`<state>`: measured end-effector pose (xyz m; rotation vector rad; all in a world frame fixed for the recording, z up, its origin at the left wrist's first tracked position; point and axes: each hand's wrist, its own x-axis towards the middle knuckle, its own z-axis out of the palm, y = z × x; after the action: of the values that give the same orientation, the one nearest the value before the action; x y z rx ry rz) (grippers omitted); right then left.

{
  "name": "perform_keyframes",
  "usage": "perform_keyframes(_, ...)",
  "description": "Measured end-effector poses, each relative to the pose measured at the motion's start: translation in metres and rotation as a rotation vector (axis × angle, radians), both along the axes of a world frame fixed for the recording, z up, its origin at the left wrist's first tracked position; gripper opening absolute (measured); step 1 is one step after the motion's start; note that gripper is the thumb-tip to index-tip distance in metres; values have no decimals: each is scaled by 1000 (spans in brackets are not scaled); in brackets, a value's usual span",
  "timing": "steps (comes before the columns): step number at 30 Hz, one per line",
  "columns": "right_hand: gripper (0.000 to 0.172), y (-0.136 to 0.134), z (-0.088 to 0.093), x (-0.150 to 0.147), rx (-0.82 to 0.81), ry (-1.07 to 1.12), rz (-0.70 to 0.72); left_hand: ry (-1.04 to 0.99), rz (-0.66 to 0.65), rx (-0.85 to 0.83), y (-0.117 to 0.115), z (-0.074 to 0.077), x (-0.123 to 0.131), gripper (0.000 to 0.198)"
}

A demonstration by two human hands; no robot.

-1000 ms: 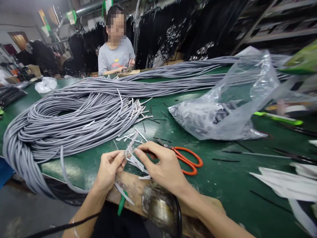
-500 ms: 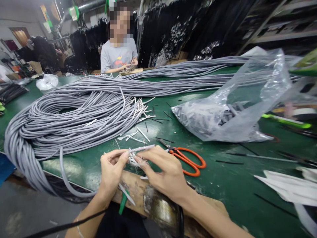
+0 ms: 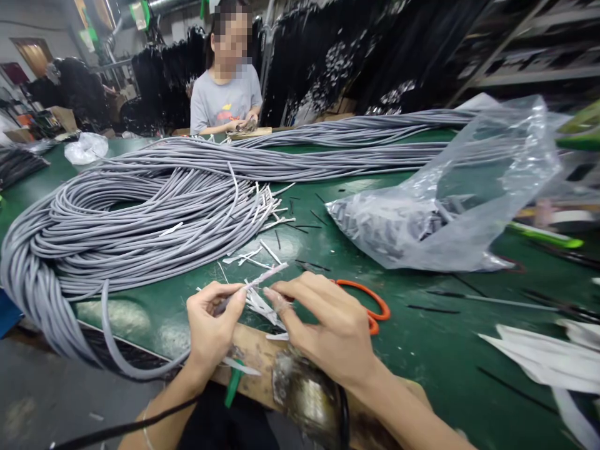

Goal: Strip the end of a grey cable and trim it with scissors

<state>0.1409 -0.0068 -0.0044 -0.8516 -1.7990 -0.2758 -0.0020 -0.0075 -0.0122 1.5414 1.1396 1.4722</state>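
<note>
Two hands work at the near edge of the green table (image 3: pixel 422 350), above a worn wooden board (image 3: pixel 253 356).

1. The left hand (image 3: pixel 210 325) pinches a single grey cable end (image 3: pixel 269 274) between thumb and forefinger. The cable loops down from the large grey cable bundle (image 3: pixel 117 231) and comes up into the hand. The pinch sits just behind the stripped tip, probably to keep the tip steady and raised off the table.
2. The right hand (image 3: pixel 328 331) has thumb and forefinger pressed together on the white filler strips (image 3: pixel 260 306) that fan out below the tip. The other fingers are spread and clear of the cable.
3. The orange-handled scissors (image 3: pixel 370 306) lie touching the table just behind the right hand, partly hidden by it, apparently kept within easy reach.
4. A clear plastic bag (image 3: pixel 422 219) lies well apart to the right. It holds short grey pieces and seems to serve as a collecting point.
5. The cut cable ends of the bundle point toward the person, with loose white scraps near them.
6. A co-worker in a grey T-shirt (image 3: pixel 227 103) stands at the far edge.

Markings: the T-shirt print is too small to read. No other brand, label or lettering can be made out.
</note>
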Motion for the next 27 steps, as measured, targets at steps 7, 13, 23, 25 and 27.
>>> perform_keyframes(7, 4, -5, 4, -4, -251, 194, 176, 72, -13, 29, 0, 2, 3, 23)
perform_keyframes(13, 9, -23, 10, -11, -189, 84, 517, -230, 115, -247, 11, 4, 0, 28)
perform_keyframes(23, 25, 5, 9, -20, -995, 745, 372, -34, -60, -17, 3, -1, 1, 26)
perform_keyframes(25, 22, 5, 6, -23, -795, 737, 381, -5, -56, -30, 4, -2, 1, 29)
perform_keyframes(27, 21, 5, 3, -24, -755, 774, 416, 9, -63, -62, 5, -2, 1, 32)
